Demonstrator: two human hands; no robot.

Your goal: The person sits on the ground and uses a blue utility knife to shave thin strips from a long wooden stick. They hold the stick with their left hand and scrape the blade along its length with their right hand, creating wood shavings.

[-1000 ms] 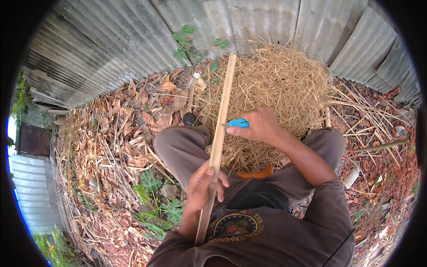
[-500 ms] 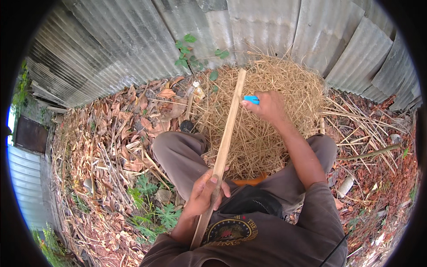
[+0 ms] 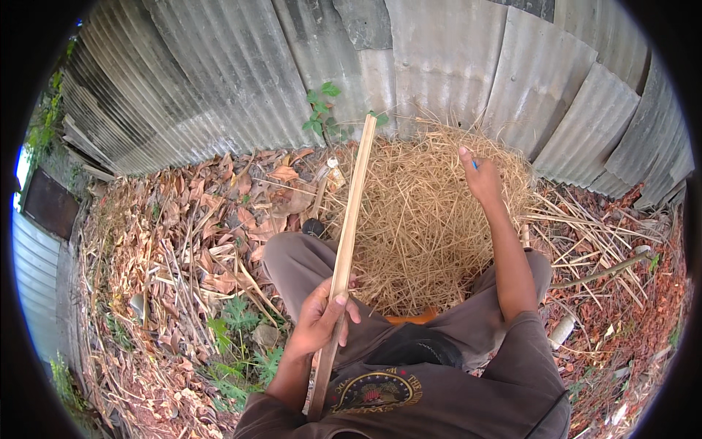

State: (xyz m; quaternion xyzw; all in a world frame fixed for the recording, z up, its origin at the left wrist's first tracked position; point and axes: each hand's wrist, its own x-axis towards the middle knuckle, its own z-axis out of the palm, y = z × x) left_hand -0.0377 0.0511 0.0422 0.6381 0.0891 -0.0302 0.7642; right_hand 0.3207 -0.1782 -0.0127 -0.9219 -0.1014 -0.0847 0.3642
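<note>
A long, pale wooden strip (image 3: 352, 219) slants from my chest up past my left knee, its far end raised toward the metal fence. My left hand (image 3: 319, 320) grips the strip near its lower part, thumb on top and fingers around it. Out to the right, apart from the strip, my right hand (image 3: 483, 183) is closed with the thumb pointing up. A sliver of a small blue tool (image 3: 474, 165) shows beside that thumb; the fingers hide most of it, so its kind cannot be told. Both hands are above my crossed legs or the straw beyond them.
A heap of dry straw (image 3: 417, 241) lies between and beyond my knees. Corrugated metal sheets (image 3: 446, 66) form a fence behind it. Dry leaves (image 3: 212, 205) and green plants (image 3: 238, 314) cover the ground at left; sticks (image 3: 607, 271) and a pale cylinder (image 3: 561, 331) lie at right.
My right hand has moved right, away from the strip, taking the blue tool with it. The strip's far end has shifted left and turned slightly in my left hand.
</note>
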